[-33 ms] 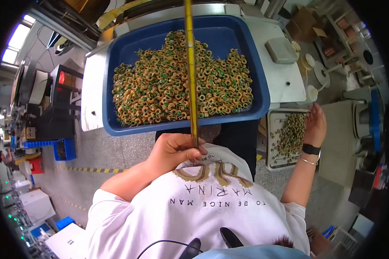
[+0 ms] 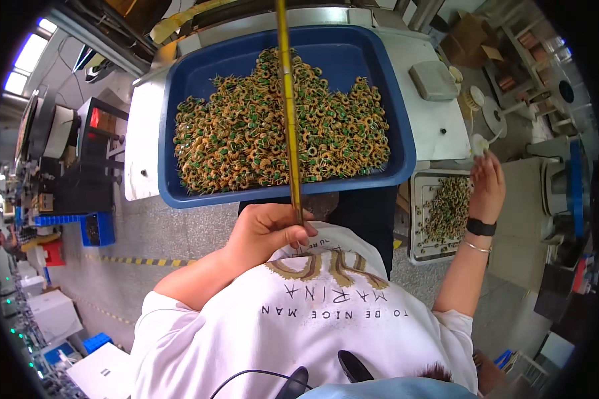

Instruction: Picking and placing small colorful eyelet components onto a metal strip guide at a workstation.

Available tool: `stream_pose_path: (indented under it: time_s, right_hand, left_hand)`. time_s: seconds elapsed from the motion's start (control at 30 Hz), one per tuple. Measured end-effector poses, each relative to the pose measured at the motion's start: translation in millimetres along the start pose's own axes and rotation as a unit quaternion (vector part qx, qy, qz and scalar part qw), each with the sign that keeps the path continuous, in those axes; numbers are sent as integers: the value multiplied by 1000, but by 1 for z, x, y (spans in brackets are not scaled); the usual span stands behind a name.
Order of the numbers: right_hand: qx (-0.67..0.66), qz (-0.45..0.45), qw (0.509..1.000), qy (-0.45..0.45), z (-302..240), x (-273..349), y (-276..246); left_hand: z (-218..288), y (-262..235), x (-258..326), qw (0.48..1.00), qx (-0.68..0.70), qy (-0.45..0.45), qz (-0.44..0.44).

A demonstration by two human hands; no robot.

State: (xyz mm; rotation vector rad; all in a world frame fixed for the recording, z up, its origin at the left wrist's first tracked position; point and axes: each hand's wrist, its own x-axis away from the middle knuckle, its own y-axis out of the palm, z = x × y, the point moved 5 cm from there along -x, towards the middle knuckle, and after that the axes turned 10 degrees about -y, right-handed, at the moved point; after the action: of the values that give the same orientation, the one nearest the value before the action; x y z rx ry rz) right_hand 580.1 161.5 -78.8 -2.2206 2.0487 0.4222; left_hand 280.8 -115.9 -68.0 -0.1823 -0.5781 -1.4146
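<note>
A long, narrow yellow tube-like stick (image 2: 288,100) with dark marks stands across the view, its near end pinched between the thumb and fingers of my left hand (image 2: 271,229). Behind it lies a big blue tray (image 2: 406,143) heaped with small copper-coloured wound ring coils (image 2: 233,133) with green parts and wire ends. My right hand (image 2: 488,186), with a black band at the wrist, is over the right edge of a smaller pale tray (image 2: 414,226) of similar coils. Its fingers are loosely bent, and I make out nothing held in them.
The blue tray sits on a white table (image 2: 143,143). A grey box (image 2: 434,80) lies on the table at the right. Further right are white spools (image 2: 472,98) and a cardboard box (image 2: 471,40). A blue bin (image 2: 98,229) is on the left.
The stick's far end has swung slightly left. My right hand has risen a little and its fingers have shifted; the left hand stays about where it was.
</note>
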Motion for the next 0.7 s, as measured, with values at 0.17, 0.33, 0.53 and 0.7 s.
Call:
stream_pose_path:
  time_s: [0.17, 0.33, 0.53, 0.7]
  right_hand:
    - [79, -309, 942, -104, -63, -16, 143]
    - [316, -443, 768, -338, -48, -23, 240]
    - [514, -508, 551, -417, -21, -30, 274]
    - [451, -523, 600, -405, -22, -23, 293]
  left_hand:
    - [10, -12, 6, 991, -109, 26, 67]
    - [42, -11, 12, 888, -440, 119, 64]
    - [109, -72, 14, 884, -417, 114, 179]
    - [142, -167, -44, 749, -527, 206, 345]
